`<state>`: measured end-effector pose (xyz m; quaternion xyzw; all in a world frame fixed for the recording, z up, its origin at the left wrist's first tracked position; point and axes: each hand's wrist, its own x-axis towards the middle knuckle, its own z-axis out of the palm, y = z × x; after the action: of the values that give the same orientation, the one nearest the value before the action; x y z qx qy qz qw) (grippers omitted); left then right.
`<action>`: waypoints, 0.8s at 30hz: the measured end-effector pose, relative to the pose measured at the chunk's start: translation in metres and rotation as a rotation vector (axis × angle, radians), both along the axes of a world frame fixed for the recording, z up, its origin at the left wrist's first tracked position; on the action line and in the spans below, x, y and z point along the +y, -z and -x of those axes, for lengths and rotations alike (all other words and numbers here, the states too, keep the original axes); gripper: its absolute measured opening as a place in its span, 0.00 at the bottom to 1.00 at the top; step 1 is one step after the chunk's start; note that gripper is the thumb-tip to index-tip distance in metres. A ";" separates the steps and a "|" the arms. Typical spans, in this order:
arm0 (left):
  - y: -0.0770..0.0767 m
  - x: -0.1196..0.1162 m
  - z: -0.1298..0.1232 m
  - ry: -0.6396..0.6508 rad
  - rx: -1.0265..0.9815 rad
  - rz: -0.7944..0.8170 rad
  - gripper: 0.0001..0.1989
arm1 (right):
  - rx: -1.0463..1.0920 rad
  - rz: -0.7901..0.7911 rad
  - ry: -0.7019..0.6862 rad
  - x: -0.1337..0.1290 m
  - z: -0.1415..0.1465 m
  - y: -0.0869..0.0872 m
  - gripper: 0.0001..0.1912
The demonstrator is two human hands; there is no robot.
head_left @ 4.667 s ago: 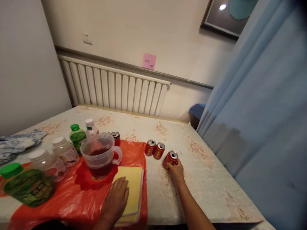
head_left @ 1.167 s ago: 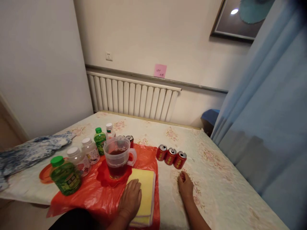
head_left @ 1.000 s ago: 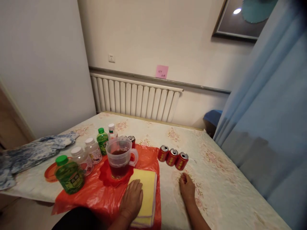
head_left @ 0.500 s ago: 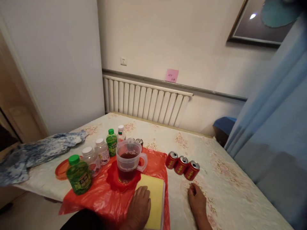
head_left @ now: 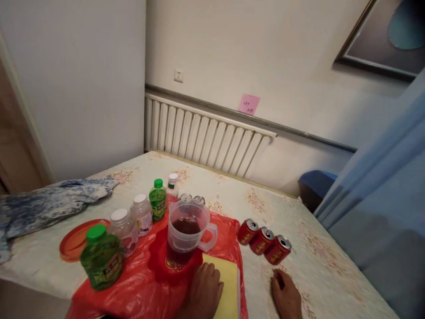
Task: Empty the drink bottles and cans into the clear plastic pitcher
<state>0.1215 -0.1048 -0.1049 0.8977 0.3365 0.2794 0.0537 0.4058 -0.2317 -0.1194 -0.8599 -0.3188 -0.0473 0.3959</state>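
Observation:
My left hand (head_left: 206,290) lies flat, palm down, on a yellow pad of paper (head_left: 229,283), its fingers stretched toward the jug. Just beyond the fingertips, a clear plastic measuring jug (head_left: 184,235) with dark reddish-brown liquid stands on a red scalloped plate (head_left: 157,261). My right hand (head_left: 287,294) rests on the tablecloth with its fingers curled in, and no object shows in it. Nearest to it are three red drink cans (head_left: 262,240) in a slanting row, their tops opened. Under the pad and plate spreads a red plastic sheet (head_left: 139,283).
Left of the jug stand green-capped bottles (head_left: 102,261), white-capped clear jars (head_left: 142,215) and a white-capped bottle (head_left: 172,186). Two can tops show behind the jug. An orange lid (head_left: 75,241) and a blue-white cloth (head_left: 56,204) lie left. A blue curtain (head_left: 381,212) hangs right.
The view has tilted and shifted slightly, so the tabletop things look larger and lower. Both hands keep their places on the pad and beside the cans.

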 end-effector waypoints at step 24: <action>-0.036 0.011 0.008 0.227 0.157 0.385 0.09 | -0.124 -0.138 -0.554 0.118 0.095 -0.104 0.13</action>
<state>0.1137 -0.0942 -0.0684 0.9219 0.2838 0.1314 0.2288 0.3112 -0.1135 -0.0157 -0.7065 -0.5611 -0.0115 0.4311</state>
